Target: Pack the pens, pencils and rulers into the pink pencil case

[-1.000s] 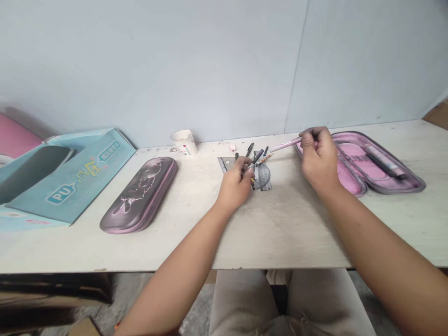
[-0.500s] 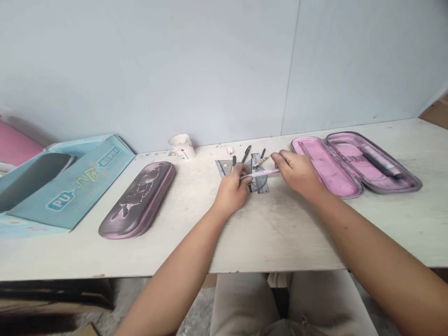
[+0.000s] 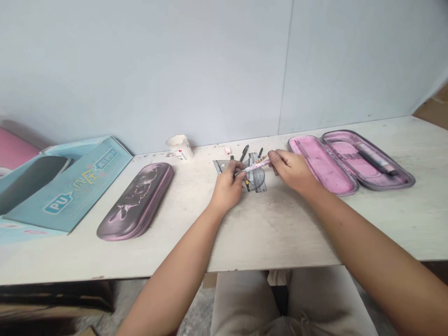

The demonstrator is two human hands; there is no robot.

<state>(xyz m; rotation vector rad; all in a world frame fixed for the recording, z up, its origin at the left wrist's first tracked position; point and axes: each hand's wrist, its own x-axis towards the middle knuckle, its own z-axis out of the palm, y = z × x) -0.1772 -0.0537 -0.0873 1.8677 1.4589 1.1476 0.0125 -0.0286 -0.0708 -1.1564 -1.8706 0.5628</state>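
My left hand (image 3: 227, 184) is closed around one end of a slim white pen with pink markings (image 3: 259, 164). At the pen's other end, the fingers of my right hand (image 3: 292, 169) pinch it, so it spans both hands, tilted up to the right. Beneath it on the table lie a clear protractor (image 3: 258, 179), a straight ruler (image 3: 261, 188) and a triangle ruler (image 3: 219, 166), partly covered by my left hand. A black pen (image 3: 244, 152) and a blue-ended pen (image 3: 260, 152) lie just behind. To the right rests an open pink-lined pencil case (image 3: 338, 173) holding dark and pale pens (image 3: 376, 162).
A closed dark pencil case (image 3: 136, 200) with a pink outline drawing lies on the left. Beyond it stands a blue box (image 3: 89, 186) with a dark case (image 3: 37, 184) inside. A paper cup (image 3: 180, 148) and a small eraser (image 3: 227, 150) are near the wall.
The pen has turned from nearly level to tilted, its right end higher. My right hand has shifted slightly left, and the whole view has moved a little.
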